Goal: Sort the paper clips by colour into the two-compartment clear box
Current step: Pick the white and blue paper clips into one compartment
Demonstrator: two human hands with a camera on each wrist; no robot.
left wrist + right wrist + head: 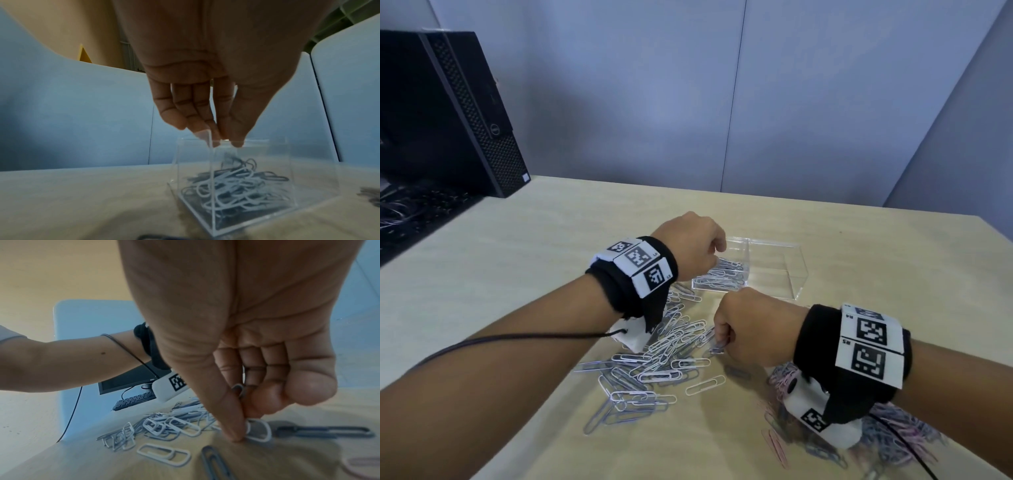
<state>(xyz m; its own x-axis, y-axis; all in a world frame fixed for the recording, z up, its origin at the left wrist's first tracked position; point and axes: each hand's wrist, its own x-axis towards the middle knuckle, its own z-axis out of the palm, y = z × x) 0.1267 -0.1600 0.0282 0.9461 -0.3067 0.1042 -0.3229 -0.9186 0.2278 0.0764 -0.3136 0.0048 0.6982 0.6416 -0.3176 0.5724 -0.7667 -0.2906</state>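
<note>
White and grey paper clips (654,356) lie heaped on the worktop (517,274); more fill the left compartment of the clear box (787,274). My left hand (695,246) hangs over it, fingertips together, contents unclear. My right hand (750,329) pinches a white clip (258,430).

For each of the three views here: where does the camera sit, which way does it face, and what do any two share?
Head: worn on the head, facing forward and down at the table; shows both forearms, left hand, right hand.
Left wrist: under the left wrist, looking along the palm at the clear box holding white paper clips.
Right wrist: under the right wrist, looking along the palm; fingers pinch a clip above the loose pile; the left forearm crosses behind.
Shared: head and left wrist both show the box; head and right wrist both show the pile.
</note>
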